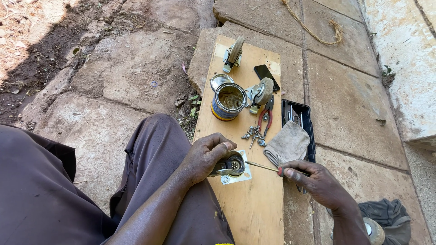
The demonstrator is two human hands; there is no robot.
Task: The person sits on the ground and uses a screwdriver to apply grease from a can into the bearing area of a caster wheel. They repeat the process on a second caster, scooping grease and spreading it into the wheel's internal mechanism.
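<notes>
the left hand (206, 156) has its grip clamped on a caster wheel (231, 165), holding its metal plate (236, 177) flat on the wooden board (247, 208). to the right of that grip, the right hand (313, 179) is closed around a screwdriver (263, 167), shaft level, tip touching the caster. judging by this, one caster is being fixed; two more casters (259, 94) lie loose beyond the grip, beside an open tin (228, 100), pliers (267, 119) and a heap of screws (253, 134), so most fitting seems left.

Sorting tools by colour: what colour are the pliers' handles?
Red, on the pliers lying on the board; head view.
</notes>
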